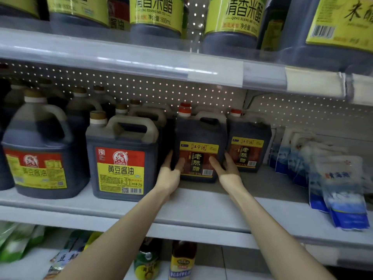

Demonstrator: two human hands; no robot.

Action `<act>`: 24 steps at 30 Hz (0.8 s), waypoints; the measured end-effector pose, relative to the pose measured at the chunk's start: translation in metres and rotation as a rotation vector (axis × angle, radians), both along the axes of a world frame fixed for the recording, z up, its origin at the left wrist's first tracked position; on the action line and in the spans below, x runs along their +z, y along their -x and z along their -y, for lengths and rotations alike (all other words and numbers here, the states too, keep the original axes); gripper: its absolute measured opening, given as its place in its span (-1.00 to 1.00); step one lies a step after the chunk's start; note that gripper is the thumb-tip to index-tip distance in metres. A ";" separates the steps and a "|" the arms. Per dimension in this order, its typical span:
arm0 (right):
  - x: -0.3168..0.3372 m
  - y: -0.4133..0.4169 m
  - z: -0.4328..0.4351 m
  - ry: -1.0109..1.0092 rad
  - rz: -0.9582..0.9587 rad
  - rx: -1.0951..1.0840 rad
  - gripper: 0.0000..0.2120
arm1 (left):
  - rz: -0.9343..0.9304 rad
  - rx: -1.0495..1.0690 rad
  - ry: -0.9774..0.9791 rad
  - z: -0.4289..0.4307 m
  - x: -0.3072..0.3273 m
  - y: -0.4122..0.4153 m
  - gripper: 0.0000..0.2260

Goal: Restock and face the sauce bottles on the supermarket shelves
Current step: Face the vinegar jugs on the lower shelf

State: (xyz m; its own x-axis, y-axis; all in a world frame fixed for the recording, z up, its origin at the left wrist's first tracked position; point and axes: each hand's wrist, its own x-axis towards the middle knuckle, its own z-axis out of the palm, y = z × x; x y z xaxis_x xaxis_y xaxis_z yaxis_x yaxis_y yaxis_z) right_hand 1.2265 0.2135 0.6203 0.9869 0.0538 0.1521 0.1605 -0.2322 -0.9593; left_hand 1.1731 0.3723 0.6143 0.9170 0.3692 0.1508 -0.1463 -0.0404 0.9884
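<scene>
A dark vinegar jug (198, 138) with a red cap and a brown-and-yellow label stands on the middle shelf (201, 207), set back from the front edge. My left hand (170, 174) grips its lower left corner, thumb on the label. My right hand (227, 170) grips its lower right corner, thumb on the front. A second matching vinegar jug (249, 140) stands just right of it, a little further back. Left of my hands stands a soy sauce jug (121, 158) with a red-and-yellow label, near the shelf front.
Another soy sauce jug (38, 154) and more behind it fill the shelf's left side. White-and-blue bags (339, 184) lean at the right. Green-labelled vinegar bottles (156, 15) line the upper shelf. Smaller bottles (182, 259) and packets sit on the shelf below.
</scene>
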 end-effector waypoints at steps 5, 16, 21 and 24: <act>0.011 0.053 -0.003 0.014 0.057 -0.028 -0.37 | 0.001 -0.126 -0.093 -0.002 0.014 0.052 -0.55; -0.011 0.180 -0.027 0.047 -0.056 -0.075 -0.58 | -0.163 -0.262 -0.200 -0.034 -0.006 0.173 -0.60; -0.048 0.221 -0.034 0.029 -0.179 -0.064 -0.70 | -0.276 -0.261 -0.157 -0.054 -0.049 0.211 -0.59; -0.079 0.239 -0.040 0.027 -0.241 -0.013 -0.74 | -0.342 -0.239 -0.144 -0.062 -0.083 0.230 -0.64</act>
State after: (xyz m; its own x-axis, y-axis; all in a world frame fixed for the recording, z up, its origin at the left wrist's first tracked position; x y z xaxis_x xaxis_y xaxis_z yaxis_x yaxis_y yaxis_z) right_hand 0.9873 0.2532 0.5415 0.9951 0.0421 -0.0890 -0.0752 -0.2588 -0.9630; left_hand 0.9435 0.4340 0.5310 0.9802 0.1383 -0.1419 0.1665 -0.1865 0.9683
